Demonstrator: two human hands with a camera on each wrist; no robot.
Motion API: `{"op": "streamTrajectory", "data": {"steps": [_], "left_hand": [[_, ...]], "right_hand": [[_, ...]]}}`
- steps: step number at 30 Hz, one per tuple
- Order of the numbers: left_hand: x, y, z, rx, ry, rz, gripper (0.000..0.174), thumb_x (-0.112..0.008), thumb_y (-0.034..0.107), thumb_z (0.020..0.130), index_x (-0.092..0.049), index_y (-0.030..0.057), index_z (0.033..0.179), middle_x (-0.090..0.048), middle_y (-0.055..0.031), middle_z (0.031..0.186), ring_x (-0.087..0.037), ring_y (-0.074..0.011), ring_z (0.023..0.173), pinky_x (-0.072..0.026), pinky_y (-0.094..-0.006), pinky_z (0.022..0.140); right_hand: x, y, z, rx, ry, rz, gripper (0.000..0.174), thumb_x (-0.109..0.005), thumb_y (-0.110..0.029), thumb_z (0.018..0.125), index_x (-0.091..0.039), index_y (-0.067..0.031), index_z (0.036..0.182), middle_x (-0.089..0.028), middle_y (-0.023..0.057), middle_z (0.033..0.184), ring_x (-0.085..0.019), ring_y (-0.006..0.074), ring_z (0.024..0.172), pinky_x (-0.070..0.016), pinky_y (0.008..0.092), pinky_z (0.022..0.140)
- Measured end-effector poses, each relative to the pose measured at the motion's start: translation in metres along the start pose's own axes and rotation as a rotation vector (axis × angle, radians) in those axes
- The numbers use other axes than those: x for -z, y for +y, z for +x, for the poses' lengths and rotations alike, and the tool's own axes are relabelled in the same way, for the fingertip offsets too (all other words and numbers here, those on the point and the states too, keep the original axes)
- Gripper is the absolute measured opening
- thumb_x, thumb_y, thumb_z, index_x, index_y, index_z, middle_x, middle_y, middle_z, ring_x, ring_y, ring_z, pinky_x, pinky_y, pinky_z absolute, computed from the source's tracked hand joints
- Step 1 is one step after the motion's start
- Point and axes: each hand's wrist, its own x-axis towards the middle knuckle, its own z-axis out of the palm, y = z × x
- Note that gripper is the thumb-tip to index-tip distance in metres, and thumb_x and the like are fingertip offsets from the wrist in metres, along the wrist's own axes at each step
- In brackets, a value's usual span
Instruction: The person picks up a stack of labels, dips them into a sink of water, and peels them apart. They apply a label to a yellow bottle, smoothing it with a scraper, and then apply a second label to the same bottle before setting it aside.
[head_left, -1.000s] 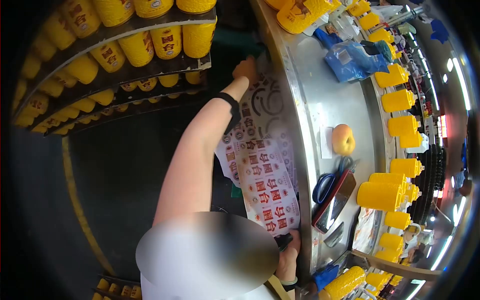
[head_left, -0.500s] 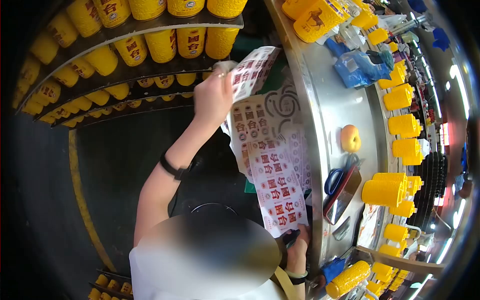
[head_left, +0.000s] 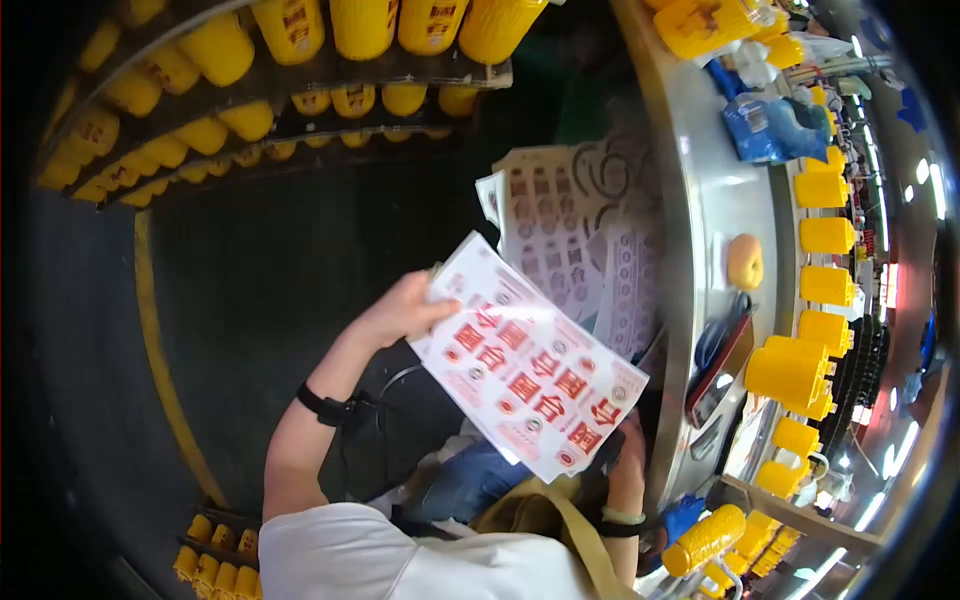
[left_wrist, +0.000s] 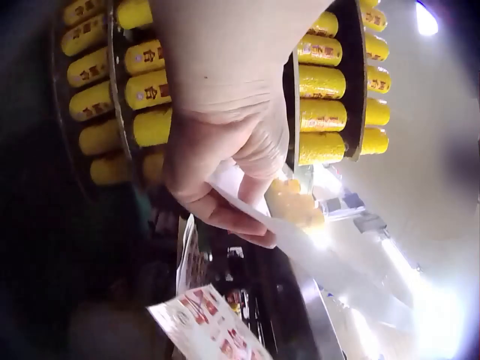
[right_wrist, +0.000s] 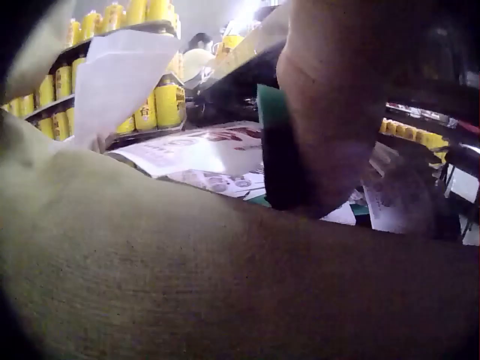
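In the head view my left hand (head_left: 400, 310) pinches the left edge of a white label sheet (head_left: 530, 370) printed in red. The sheet slants across in front of my body, with another paper edge showing under it. In the left wrist view, thumb and fingers (left_wrist: 225, 214) grip the paper (left_wrist: 330, 262), seen nearly edge-on. My right hand (head_left: 630, 455) is at the sheet's lower right corner, partly covered by it. A dark flat piece with a green edge (right_wrist: 279, 150) is held against a finger in the right wrist view. More printed sheets (head_left: 550, 215) lie beyond.
A steel counter (head_left: 700, 210) runs along the right, bearing a fruit (head_left: 745, 262), a phone (head_left: 722, 370), scissors and a blue bag (head_left: 770, 130). Yellow bottles (head_left: 790, 375) line its far side. Racks of yellow bottles (head_left: 365, 30) stand at upper left.
My left hand reached to the far end of the sheets, lifted a sheet there, then came back toward my body with it. The red-printed sheet now slants near my right hand.
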Motion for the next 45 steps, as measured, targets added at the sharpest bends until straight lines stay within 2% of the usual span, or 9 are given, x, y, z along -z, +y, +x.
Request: {"op": "streamTrajectory", "data": {"steps": [6, 15, 22, 24, 32, 34, 38, 41, 45], "left_hand": [[-0.027, -0.081, -0.013, 0.239, -0.034, -0.034, 0.043, -0.071, 0.017, 0.091, -0.057, -0.0003, 0.128, -0.068, -0.0054, 0.108, -0.063, -0.0101, 0.093, -0.0529, -0.0282, 0.08], [-0.024, -0.125, -0.038, 0.353, -0.061, -0.477, 0.062, -0.064, 0.006, 0.094, -0.038, -0.0004, 0.149, -0.054, -0.011, 0.14, -0.054, -0.0198, 0.127, -0.0438, -0.035, 0.108], [-0.038, -0.157, -0.035, 0.39, -0.059, -0.818, 0.06, -0.063, 0.002, 0.092, -0.04, -0.0003, 0.147, -0.056, -0.0131, 0.139, -0.056, -0.0239, 0.128, -0.0448, -0.0391, 0.109], [-0.041, -0.164, -0.033, 0.384, -0.061, -0.849, 0.057, -0.063, 0.002, 0.092, -0.042, -0.0004, 0.146, -0.058, -0.0138, 0.138, -0.057, -0.0239, 0.126, -0.0464, -0.0391, 0.108], [-0.049, -0.112, -0.048, 0.204, 0.222, -0.361, 0.043, -0.061, 0.002, 0.092, -0.052, -0.0021, 0.134, -0.067, -0.0114, 0.122, -0.067, -0.0197, 0.107, -0.0553, -0.0332, 0.089], [-0.049, -0.085, -0.058, 0.094, 0.209, -0.351, 0.042, -0.06, 0.002, 0.092, -0.053, -0.0024, 0.133, -0.068, -0.0093, 0.118, -0.067, -0.0175, 0.104, -0.0548, -0.0318, 0.088], [-0.055, -0.045, -0.074, -0.035, 0.247, -0.194, 0.048, -0.067, 0.0, 0.089, -0.052, -0.0016, 0.135, -0.063, -0.0108, 0.126, -0.063, -0.0165, 0.112, -0.0502, -0.0337, 0.099], [-0.078, -0.012, -0.074, -0.46, 0.417, 0.046, 0.071, -0.065, -0.003, 0.09, -0.029, -0.0007, 0.152, -0.052, -0.0128, 0.137, -0.057, -0.0179, 0.12, -0.0471, -0.0322, 0.103], [-0.118, 0.04, -0.08, -0.398, 0.476, -0.135, 0.079, -0.065, -0.001, 0.093, -0.018, 0.0014, 0.156, -0.052, -0.0132, 0.137, -0.053, -0.0183, 0.124, -0.0444, -0.0329, 0.106]], "right_hand": [[-0.027, -0.021, -0.03, -0.039, -0.117, -0.09, 0.055, -0.054, -0.012, 0.087, -0.054, -0.0008, 0.141, -0.059, 0.0096, 0.138, -0.053, 0.0234, 0.129, -0.0373, 0.0342, 0.112], [-0.027, -0.024, -0.033, -0.207, -0.12, 0.093, 0.055, -0.052, -0.006, 0.083, -0.052, 0.0017, 0.137, -0.065, 0.0164, 0.125, -0.065, 0.0276, 0.113, -0.0503, 0.0374, 0.101], [-0.016, -0.025, -0.032, -0.432, -0.176, 0.311, 0.053, -0.051, -0.008, 0.086, -0.05, 0.0053, 0.137, -0.064, 0.0221, 0.126, -0.067, 0.0314, 0.107, -0.0536, 0.0418, 0.097], [-0.024, -0.026, -0.036, -0.425, -0.149, 0.364, 0.039, -0.051, -0.01, 0.088, -0.06, 0.0113, 0.119, -0.071, 0.0231, 0.113, -0.072, 0.0336, 0.093, -0.0586, 0.0448, 0.089], [-0.034, -0.01, -0.079, 0.014, -0.025, 0.025, 0.05, -0.054, -0.031, 0.099, -0.052, 0.0009, 0.138, -0.066, 0.0118, 0.127, -0.064, 0.0267, 0.115, -0.0483, 0.0405, 0.102], [-0.045, -0.016, -0.084, 0.011, 0.001, -0.348, 0.05, -0.076, -0.017, 0.088, -0.057, 0.002, 0.131, -0.068, 0.0097, 0.119, -0.064, 0.0176, 0.106, -0.0472, 0.0325, 0.096], [-0.062, -0.013, -0.096, 0.064, 0.016, -0.328, 0.034, -0.078, -0.009, 0.087, -0.066, 0.0021, 0.117, -0.072, 0.0081, 0.103, -0.066, 0.0147, 0.086, -0.0528, 0.0305, 0.079], [-0.063, -0.021, -0.114, 0.182, 0.03, -0.266, 0.029, -0.076, -0.009, 0.088, -0.067, 0.0006, 0.114, -0.072, 0.0073, 0.101, -0.066, 0.0137, 0.083, -0.0528, 0.0293, 0.074], [-0.043, -0.029, -0.14, 0.265, 0.065, -0.129, 0.027, -0.074, -0.008, 0.089, -0.067, 0.0, 0.114, -0.072, 0.0075, 0.102, -0.066, 0.014, 0.086, -0.0526, 0.0292, 0.076]]}}
